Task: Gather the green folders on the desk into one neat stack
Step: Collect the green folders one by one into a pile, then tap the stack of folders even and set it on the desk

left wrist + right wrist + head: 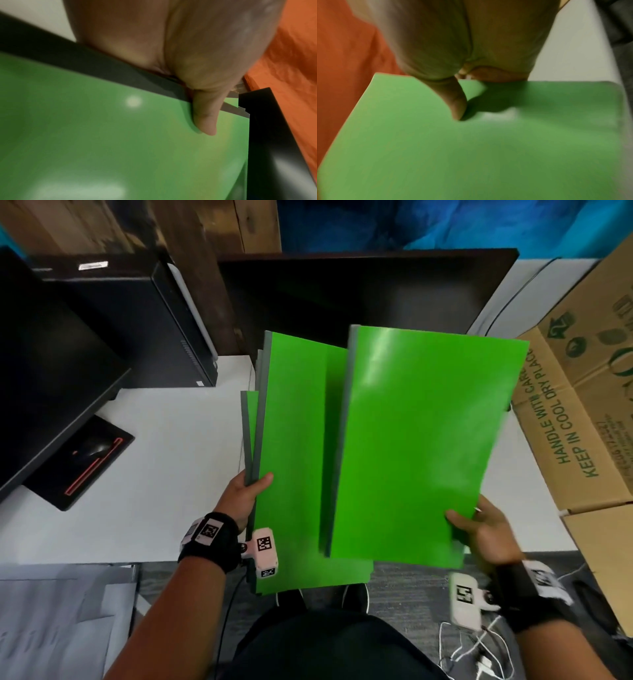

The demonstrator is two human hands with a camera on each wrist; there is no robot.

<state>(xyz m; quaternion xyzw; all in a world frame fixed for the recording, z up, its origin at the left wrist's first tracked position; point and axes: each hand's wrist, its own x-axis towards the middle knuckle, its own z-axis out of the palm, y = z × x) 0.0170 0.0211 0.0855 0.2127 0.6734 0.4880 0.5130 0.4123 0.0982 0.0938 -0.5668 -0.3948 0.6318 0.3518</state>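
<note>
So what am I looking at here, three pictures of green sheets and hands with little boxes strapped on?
No robot: a person wears one camera on the head and one on each wrist. The head view looks down at a white desk with a black monitor and a brown cardboard box. The left hand grips a fanned bunch of green folders; the right hand holds one more green folder overlapping them. The wrist views show each thumb pressed on green cover.

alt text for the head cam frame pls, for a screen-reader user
Seen from above, a person's right hand holds one green folder over a fanned bunch of green folders gripped by the left hand, above a white desk. A cardboard box sits right, a black monitor left.
</note>
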